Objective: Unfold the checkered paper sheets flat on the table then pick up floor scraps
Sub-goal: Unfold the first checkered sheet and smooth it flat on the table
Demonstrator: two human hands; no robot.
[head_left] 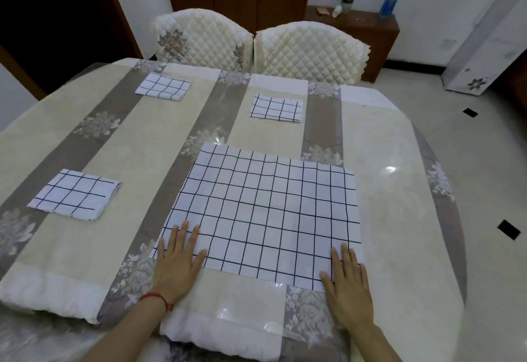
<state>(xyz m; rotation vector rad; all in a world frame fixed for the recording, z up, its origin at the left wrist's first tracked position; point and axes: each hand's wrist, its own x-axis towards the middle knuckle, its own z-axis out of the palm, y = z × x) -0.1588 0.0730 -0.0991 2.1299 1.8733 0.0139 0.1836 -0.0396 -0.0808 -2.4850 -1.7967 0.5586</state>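
The open checkered sheet (pixel 265 213) lies flat on the table (pixel 399 190) before us. Left hand (pixel 178 262) and right hand (pixel 346 284) press its near corners, fingers spread, gripping nothing. We judge outward strokes best — creases remain. Three folded sheets (pixel 75 194) wait; no floor scraps visible.

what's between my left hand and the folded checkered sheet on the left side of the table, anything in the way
Nothing visible. The left hand lies flat on the near left corner of the unfolded sheet, and only bare tablecloth lies between it and the folded sheet to the left. The right hand presses the opposite near corner.
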